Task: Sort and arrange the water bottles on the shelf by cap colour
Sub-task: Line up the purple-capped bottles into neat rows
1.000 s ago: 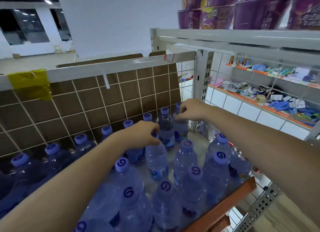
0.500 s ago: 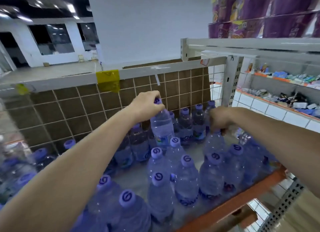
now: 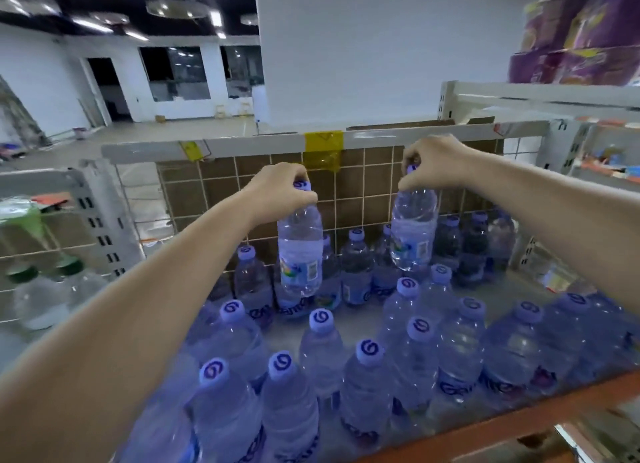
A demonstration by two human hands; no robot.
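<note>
- Left hand: fingers clenched round the neck and cap of a clear plastic bottle, held upright in the air above the stock on the shelf; its purple cap just shows betw. the fingertips.
- Right hand: same grip on a second bottle, also lifted clear, hanging slightly tilted, base toward the back row.
- Both lifted bottles: transparent, ribbed shoulders, rounded body, paper label w. barcode patch near the lower half; water inside.
- Standing bottles: many, same shape, packed upright on the shelf; smooth lilac screw caps printed w. a dark swirl mark. Front rows nearest the camera, a back row against the rear grid, a bare strip of shelf betw. them.
- Shelf: pale flat deck, orange metal front lip; perforated grey steel uprights at the corners.
- Rear panel: white wire grid w. brown cardboard behind, giving a tiled look; grey top rail carries a glossy yellow tape patch.
- Left bay: green-capped bottles, blurred, behind the wire divider.
- Top right: purple wrapped packs, cylindrical, shiny film, on the upper shelf.
</note>
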